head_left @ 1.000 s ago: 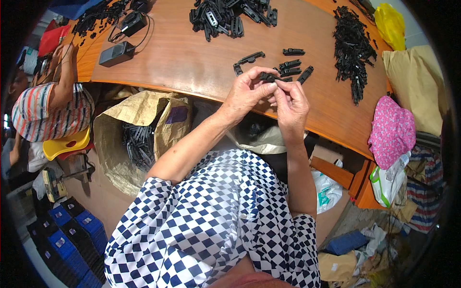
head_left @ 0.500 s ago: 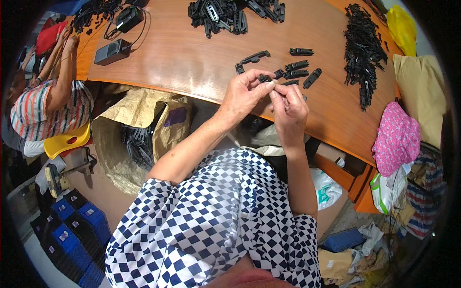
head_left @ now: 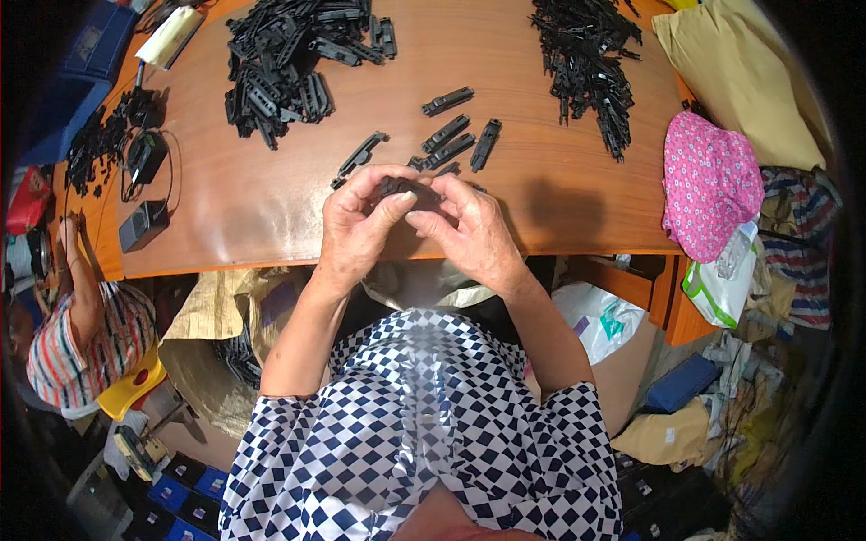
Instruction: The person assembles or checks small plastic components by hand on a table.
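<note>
A black plastic part (head_left: 411, 193) is held up between both hands above the table's near edge. My left hand (head_left: 354, 230) is closed on its left end, the thumb pressed along the near side. Around the right end my right hand (head_left: 474, 233) is closed, its thumb close to the other thumb. Fingers cover much of the part, so its full shape is hidden. Just beyond the hands lie several long black plastic pieces (head_left: 446, 133), and another longer one (head_left: 363, 155) rests to their left.
A big pile of black plastic pieces (head_left: 280, 63) covers the table's (head_left: 595, 230) far left; thinner black pieces (head_left: 591, 77) are heaped far right. Left are a black adapter box (head_left: 144, 225) and a co-worker in a striped shirt (head_left: 90, 347). A pink flowered hat (head_left: 713, 185) sits right.
My view has turned, so the table and piles appear shifted left. The hands have come level with each other, and both now wrap the black part instead of meeting at the fingertips.
</note>
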`<state>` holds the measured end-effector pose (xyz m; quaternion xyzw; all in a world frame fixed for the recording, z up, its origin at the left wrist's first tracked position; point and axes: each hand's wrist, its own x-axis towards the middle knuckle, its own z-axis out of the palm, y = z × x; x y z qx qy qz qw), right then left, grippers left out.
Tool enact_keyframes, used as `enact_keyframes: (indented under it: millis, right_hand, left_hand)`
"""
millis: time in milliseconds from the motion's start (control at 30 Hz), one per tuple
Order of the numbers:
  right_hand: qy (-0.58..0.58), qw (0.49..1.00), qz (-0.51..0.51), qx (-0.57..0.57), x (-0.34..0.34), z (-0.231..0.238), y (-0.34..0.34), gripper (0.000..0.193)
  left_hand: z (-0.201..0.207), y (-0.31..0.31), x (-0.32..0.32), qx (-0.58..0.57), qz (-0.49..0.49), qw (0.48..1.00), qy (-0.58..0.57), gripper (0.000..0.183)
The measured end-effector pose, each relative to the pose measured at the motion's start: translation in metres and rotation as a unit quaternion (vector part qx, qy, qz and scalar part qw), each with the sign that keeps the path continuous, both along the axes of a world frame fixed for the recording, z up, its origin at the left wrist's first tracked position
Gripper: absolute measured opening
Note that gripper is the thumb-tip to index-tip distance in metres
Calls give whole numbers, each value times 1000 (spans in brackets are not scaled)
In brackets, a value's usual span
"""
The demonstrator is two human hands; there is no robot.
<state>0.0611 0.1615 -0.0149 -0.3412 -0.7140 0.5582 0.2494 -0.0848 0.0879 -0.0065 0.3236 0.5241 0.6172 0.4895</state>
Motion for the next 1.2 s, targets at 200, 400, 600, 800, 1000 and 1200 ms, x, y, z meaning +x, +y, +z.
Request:
enact_keyframes:
  millis: [200, 400, 600, 800, 1000, 1200]
  right_hand:
    - [59, 994, -71, -49, -5, -8, -1, 21]
    - [-72, 996, 43, 11, 23, 29, 35, 39]
    - [-371, 814, -146, 422, 68, 10, 111, 26]
    - [-459, 755, -133, 450, 67, -9, 117, 25]
    - [-417, 726, -114, 535, 65, -14, 110, 17]
    - [-295, 792, -149, 514, 61, -21, 107, 16]
  left_hand:
    - [3, 15, -1, -14, -21, 999, -47, 22]
    - [12, 1, -14, -71, -35, 997, -4, 31]
    - [14, -17, -35, 23, -45, 835, 548, 35]
    - [4, -20, -64, -37, -44, 791, 609, 26]
    - [-18, -14, -76, -61, -26, 784, 617, 33]
    - [-29, -7, -89, -37, 41, 998, 24, 29]
